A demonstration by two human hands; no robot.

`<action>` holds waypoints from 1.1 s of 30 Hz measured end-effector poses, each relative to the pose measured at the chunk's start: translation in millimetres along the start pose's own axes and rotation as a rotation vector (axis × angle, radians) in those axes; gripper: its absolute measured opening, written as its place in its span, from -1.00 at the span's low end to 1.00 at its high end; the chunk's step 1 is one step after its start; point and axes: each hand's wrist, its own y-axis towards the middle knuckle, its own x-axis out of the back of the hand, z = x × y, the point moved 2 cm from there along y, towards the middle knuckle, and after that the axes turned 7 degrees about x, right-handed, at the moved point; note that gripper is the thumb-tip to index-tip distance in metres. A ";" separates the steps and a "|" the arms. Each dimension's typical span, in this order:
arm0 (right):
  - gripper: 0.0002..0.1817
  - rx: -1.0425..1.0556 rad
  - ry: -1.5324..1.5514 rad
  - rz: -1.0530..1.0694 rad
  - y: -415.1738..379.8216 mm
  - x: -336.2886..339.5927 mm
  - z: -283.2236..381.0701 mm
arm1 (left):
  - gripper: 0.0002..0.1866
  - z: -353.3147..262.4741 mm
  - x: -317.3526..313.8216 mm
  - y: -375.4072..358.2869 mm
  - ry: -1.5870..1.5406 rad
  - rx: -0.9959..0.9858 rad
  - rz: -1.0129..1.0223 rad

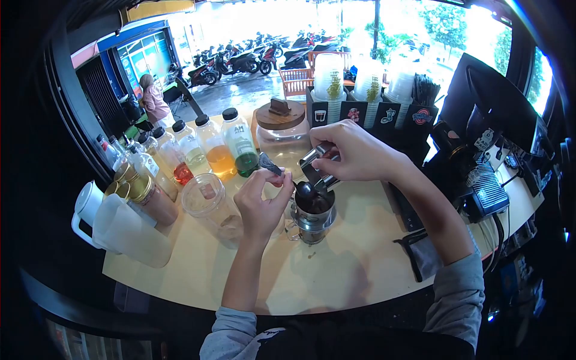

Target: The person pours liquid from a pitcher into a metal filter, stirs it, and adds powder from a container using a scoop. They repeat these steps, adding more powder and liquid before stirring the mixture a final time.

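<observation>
My left hand (pixel 264 201) is closed around the handle of a spoon. The spoon's round bowl (pixel 305 191) is at the mouth of a small metal cup (pixel 312 171). My right hand (pixel 357 150) grips that cup, tilted downward. Directly below stands a metal drip filter (pixel 313 221) with dark coffee grounds (pixel 315 204) inside. It rests on a glass mug (pixel 293 230), mostly hidden beneath it. Left of my left hand is a clear plastic jar (pixel 204 195) without a lid.
Bottles of coloured liquid (pixel 216 150) line the left back, beside pitchers (pixel 129 231). A wooden-lidded glass jar (pixel 281 135) and a black cup holder (pixel 354 114) stand behind. A dark cloth (pixel 423 255) and a machine (pixel 486 192) are at right. A person (pixel 155 102) is outside.
</observation>
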 end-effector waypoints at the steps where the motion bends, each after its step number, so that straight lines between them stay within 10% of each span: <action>1: -0.68 0.000 0.001 0.001 0.0 0.0 0.7 | -0.85 0.6 -0.1 -0.2 0.003 -0.003 0.006; 14: -0.69 -0.090 0.071 -0.130 -25.2 12.9 -20.0 | -0.80 4.5 -0.6 -12.7 0.009 -0.422 0.249; 19: -0.72 -0.130 0.661 -0.390 -59.8 14.1 -42.9 | -0.81 0.0 9.3 -20.2 -0.011 -0.381 0.366; 33: -0.82 -0.123 0.933 -0.644 -136.2 -17.2 -52.7 | -0.75 -2.1 13.9 -35.0 0.147 -0.246 0.449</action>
